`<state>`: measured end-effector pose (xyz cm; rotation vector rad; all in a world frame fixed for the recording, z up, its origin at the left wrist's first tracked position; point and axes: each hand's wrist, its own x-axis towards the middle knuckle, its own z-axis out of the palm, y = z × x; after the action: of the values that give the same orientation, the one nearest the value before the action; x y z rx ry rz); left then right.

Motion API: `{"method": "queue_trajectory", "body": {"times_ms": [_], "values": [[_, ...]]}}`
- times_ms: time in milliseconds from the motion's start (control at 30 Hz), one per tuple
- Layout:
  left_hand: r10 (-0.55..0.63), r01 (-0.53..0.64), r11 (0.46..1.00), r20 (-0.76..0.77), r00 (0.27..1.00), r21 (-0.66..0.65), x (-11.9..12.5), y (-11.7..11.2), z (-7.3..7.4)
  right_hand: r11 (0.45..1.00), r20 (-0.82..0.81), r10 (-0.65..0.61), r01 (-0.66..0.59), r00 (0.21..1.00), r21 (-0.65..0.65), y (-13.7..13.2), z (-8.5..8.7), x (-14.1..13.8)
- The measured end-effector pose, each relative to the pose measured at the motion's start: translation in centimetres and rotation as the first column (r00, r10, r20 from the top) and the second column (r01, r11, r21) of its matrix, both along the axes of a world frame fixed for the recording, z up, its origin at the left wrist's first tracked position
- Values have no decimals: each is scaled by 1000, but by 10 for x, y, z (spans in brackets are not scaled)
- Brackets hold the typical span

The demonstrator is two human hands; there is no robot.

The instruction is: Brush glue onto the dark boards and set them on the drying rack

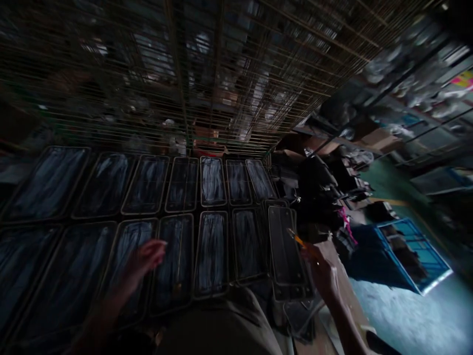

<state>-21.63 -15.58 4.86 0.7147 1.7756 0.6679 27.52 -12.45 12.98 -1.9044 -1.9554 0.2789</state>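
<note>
Two rows of dark rectangular panels (212,252) with pale rims and whitish smears lie flat in front of me. My left hand (146,257) hovers over a near-row panel, its fingers loosely curled and blurred by motion. My right hand (320,268) is closed on a thin orange-tipped stick (296,239), possibly a brush or pen. It is held beside a clean dark panel (286,251) that tops a small stack at the right end of the near row.
A wire mesh rack (207,84) rises behind the panels. Dark clutter (320,197) is piled to the right, with a blue crate (416,251) on the floor and shelves (417,84) beyond. The scene is dim and blurred.
</note>
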Motion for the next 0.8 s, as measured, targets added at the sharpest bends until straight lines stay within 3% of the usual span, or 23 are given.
{"method": "queue_trajectory", "body": {"times_ms": [67,133,200,300,400,500,633,800], "values": [[-248,243,969,218,944,51,72,-18,-9,996,5,77,-76,997,-35,26,-6,8],[-447,423,894,398,801,152,154,-27,-17,989,29,148,-147,989,-24,51,-9,17],[-483,480,866,493,724,145,227,-27,-23,975,43,221,-221,974,-1,74,-12,27],[-357,404,914,529,770,30,294,-25,-30,947,49,319,-320,947,26,99,-20,44],[-244,313,948,508,826,-53,322,-28,-35,918,61,394,-397,917,30,109,-29,59],[-145,213,974,501,853,-81,339,-36,-38,892,96,451,-452,888,-2,99,-35,73],[-8,71,991,480,877,-113,354,-42,-37,841,67,539,-533,839,-92,62,-33,90],[80,-26,993,506,859,-112,357,-49,-24,763,20,633,-619,774,-185,5,-17,106]]}}
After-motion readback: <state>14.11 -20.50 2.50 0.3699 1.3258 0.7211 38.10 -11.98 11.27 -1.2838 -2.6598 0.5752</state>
